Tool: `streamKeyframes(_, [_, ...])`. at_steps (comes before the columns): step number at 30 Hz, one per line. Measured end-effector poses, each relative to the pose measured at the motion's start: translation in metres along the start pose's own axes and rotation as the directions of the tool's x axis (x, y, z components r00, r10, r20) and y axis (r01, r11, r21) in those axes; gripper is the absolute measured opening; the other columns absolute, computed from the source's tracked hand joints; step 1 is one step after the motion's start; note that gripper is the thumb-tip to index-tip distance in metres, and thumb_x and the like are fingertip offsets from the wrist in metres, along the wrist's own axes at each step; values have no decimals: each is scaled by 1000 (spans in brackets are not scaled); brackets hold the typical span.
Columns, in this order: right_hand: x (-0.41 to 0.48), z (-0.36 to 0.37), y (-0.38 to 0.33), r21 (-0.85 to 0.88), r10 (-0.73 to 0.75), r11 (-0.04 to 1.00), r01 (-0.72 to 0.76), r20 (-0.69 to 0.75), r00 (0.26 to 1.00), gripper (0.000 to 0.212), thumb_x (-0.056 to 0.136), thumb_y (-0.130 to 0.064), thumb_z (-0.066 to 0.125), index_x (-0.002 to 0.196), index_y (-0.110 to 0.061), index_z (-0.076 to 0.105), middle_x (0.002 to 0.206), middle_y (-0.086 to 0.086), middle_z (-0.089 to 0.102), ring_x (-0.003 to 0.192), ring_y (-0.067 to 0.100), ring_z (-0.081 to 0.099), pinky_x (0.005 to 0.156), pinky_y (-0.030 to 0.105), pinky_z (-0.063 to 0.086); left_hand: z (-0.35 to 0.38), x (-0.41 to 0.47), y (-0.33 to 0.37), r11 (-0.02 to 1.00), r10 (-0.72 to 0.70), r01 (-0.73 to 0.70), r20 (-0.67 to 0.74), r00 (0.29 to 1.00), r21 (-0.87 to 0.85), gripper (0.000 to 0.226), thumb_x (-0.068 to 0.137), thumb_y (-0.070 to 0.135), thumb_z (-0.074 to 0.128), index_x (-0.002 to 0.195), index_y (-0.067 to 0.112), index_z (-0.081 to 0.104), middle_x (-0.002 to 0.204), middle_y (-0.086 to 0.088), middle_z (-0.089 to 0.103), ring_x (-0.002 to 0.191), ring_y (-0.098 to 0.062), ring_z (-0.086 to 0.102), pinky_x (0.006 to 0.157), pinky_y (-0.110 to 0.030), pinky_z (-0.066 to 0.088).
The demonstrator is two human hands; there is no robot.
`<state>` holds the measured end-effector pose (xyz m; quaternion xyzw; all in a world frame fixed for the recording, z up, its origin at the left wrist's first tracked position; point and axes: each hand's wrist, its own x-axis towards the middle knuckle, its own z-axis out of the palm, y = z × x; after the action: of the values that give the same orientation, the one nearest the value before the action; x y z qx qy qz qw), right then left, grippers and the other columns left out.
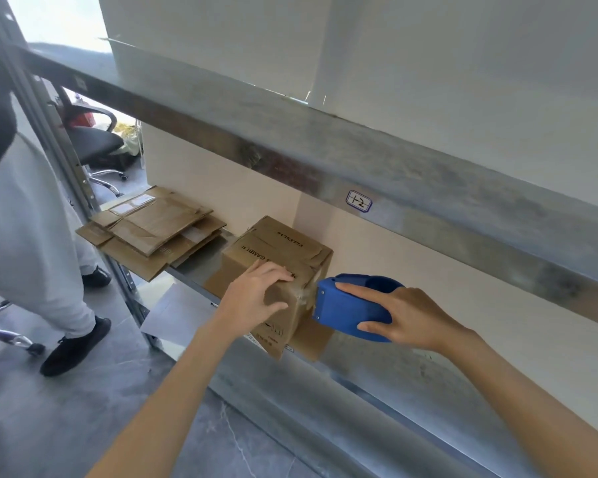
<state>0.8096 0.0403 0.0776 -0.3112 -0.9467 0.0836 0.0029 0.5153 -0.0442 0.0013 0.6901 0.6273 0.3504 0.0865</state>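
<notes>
A small brown cardboard box (283,250) with black print stands on a metal shelf (377,370) against a cream wall. My left hand (256,294) lies on the box's near top corner, fingers spread across the top and thumb on the front face. My right hand (404,313) grips a blue tape dispenser (346,307), whose front end touches the box's right side, where a strip of clear tape shows. One flap of the box sticks out low on the right, under the dispenser.
Several flattened cardboard boxes (152,225) are stacked at the shelf's left end. An upper metal shelf (290,143) with a "1-2" label (358,201) runs overhead. On the left a person in light trousers and black shoes (73,346) stands near an office chair (94,143).
</notes>
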Motion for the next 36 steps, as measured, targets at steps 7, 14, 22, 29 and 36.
streamKeyframes(7, [1,-3,-1,-43,-9,999,9,-6,1000,73,94,-57,49,135,-74,-10,73,-4,59,61,11,50,63,26,46,28,-13,26,988,-53,65,-93,994,139,64,71,37,83,130,27,59,132,7,48,132,-12,40,118,-62,-1])
streamKeyframes(14, [0,-11,-4,-117,-39,992,36,-22,999,73,94,-60,49,137,-71,-9,63,-7,48,49,7,39,56,21,38,49,-7,40,982,-147,167,-197,969,89,45,73,16,83,113,20,62,134,2,53,141,-20,34,114,-69,17])
streamKeyframes(22, [8,-13,-19,-173,-138,976,132,-22,990,76,93,-60,49,137,-71,-12,53,-8,36,46,9,35,51,19,33,23,-22,24,986,-98,94,-22,995,-136,39,78,8,78,110,20,60,141,11,50,145,-6,28,116,-68,14])
streamKeyframes(29, [31,-8,-47,-167,-229,961,222,-22,973,71,95,-61,44,143,-66,-8,53,-8,30,51,8,32,61,27,41,-16,-38,-1,969,-90,96,37,995,-227,54,75,0,79,119,23,57,141,20,49,148,-5,21,120,-47,26])
streamKeyframes(36, [44,4,-51,-156,-250,956,248,7,968,74,96,-62,39,135,-67,-23,72,-7,55,61,12,43,66,27,44,-4,-45,-1,984,-134,122,-84,988,-133,70,71,0,72,133,28,54,145,21,45,145,-2,23,118,-33,25])
